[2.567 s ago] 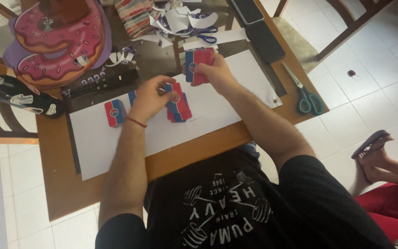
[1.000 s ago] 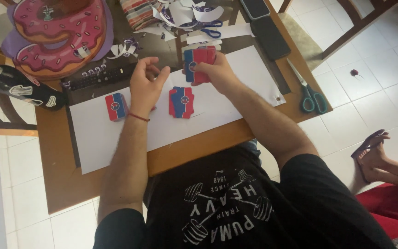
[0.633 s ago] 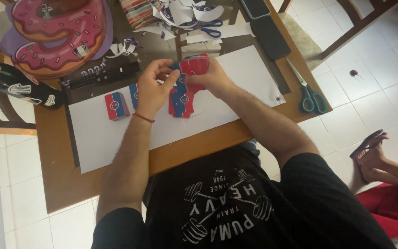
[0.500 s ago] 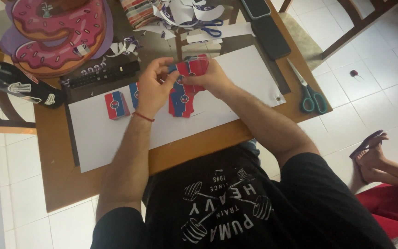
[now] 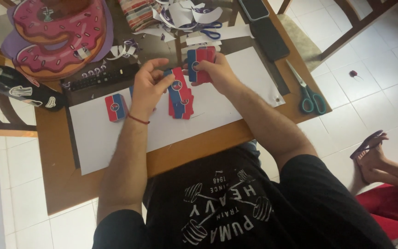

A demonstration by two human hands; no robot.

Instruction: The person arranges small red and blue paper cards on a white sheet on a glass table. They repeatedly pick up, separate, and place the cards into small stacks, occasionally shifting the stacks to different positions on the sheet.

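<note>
the right hand grips a small stack of red-and-blue cards at 12 o'clock on the white sheet. the left hand pinches a single card above the pile of cards at centre. judgement: lower the card flat, edges aligned, before releasing. another card lies at 9 o'clock. the wooden surface also carries teal scissors at 3 o'clock and a doughnut cutout at 10 o'clock. white tiled floor surrounds it.
</note>
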